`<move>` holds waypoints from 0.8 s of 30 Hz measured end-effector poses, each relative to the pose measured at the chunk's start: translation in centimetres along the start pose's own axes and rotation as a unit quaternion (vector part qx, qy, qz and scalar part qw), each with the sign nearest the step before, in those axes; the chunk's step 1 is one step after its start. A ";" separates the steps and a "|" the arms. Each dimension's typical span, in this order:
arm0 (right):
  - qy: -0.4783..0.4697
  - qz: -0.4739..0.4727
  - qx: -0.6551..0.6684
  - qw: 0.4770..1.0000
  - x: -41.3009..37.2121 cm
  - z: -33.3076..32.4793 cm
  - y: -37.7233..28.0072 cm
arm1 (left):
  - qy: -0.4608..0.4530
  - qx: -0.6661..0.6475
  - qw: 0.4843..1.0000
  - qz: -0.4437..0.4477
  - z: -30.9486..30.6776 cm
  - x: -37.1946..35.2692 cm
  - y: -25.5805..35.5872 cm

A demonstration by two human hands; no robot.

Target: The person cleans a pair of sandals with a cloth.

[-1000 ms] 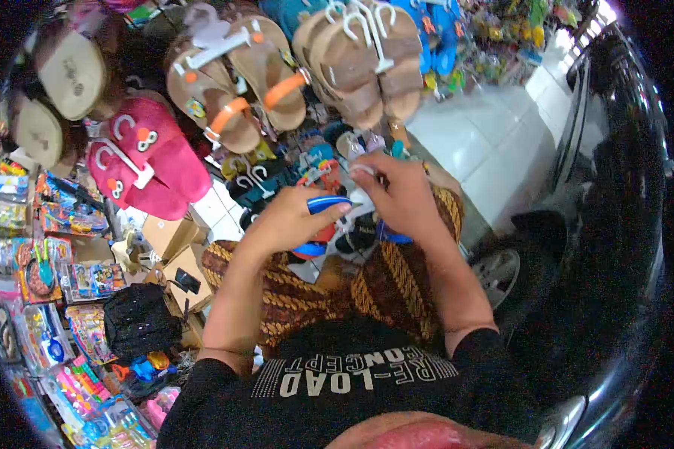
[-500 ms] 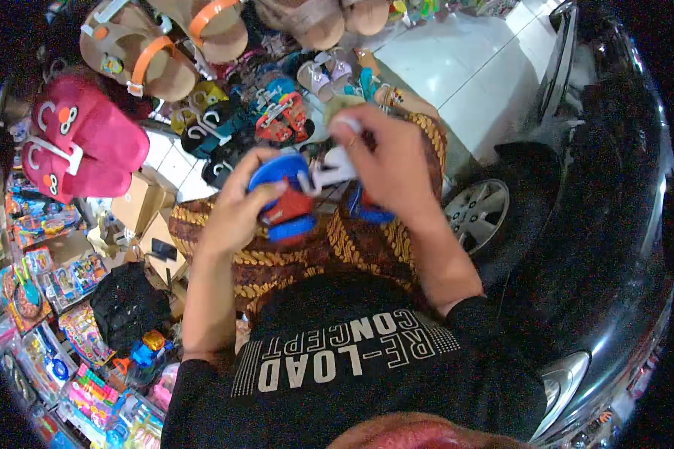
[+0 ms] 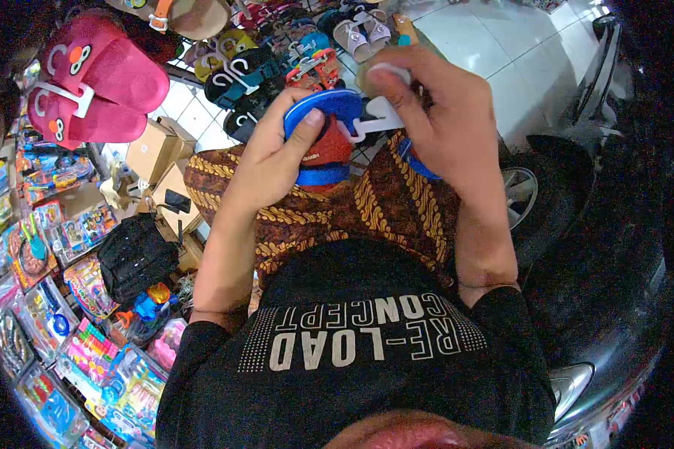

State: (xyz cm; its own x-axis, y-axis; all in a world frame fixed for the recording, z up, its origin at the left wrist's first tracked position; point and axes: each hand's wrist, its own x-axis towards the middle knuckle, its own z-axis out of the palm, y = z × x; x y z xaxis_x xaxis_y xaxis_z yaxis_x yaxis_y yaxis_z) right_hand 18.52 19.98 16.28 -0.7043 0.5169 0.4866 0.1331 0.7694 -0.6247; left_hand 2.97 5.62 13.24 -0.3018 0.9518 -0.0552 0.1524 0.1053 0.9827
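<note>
My left hand (image 3: pixel 277 150) is closed round a small blue and red sandal (image 3: pixel 328 150), its thumb pressed on the blue sole. A white plastic shoe hanger (image 3: pixel 382 118) runs from this sandal toward my right hand (image 3: pixel 449 112). The fingers of my right hand are bent over the upper end of the hanger, with the thumb against it. Below that palm shows part of a second blue sandal (image 3: pixel 418 161), mostly hidden by the hand. Both hands are above my lap, over a brown and gold patterned cloth (image 3: pixel 292 224).
Pink slippers (image 3: pixel 120 82) on a white hanger hang at the upper left. Several pairs of sandals (image 3: pixel 240 75) lie ahead. Cardboard boxes (image 3: pixel 153 153), a black bag (image 3: pixel 138 251) and packaged toys (image 3: pixel 90 352) are at left. A dark car (image 3: pixel 599 299) stands close at right.
My view has shifted, so both hands appear higher and farther right. My left hand still grips the sandal, and my right hand stays at the hanger.
</note>
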 end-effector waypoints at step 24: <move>-0.242 -0.010 0.000 0.970 4.2 -0.5 6.3 | 0.049 0.082 0.993 -0.073 -1.6 1.0 -6.0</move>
State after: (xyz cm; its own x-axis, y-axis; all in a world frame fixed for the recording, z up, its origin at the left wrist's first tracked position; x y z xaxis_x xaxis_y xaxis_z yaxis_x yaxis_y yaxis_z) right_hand 16.73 27.21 14.73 -0.9517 0.2651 0.1550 0.1158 0.7773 -0.6183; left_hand 0.22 5.47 7.53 -0.4215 0.8909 -0.1693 0.2483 0.2929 0.9233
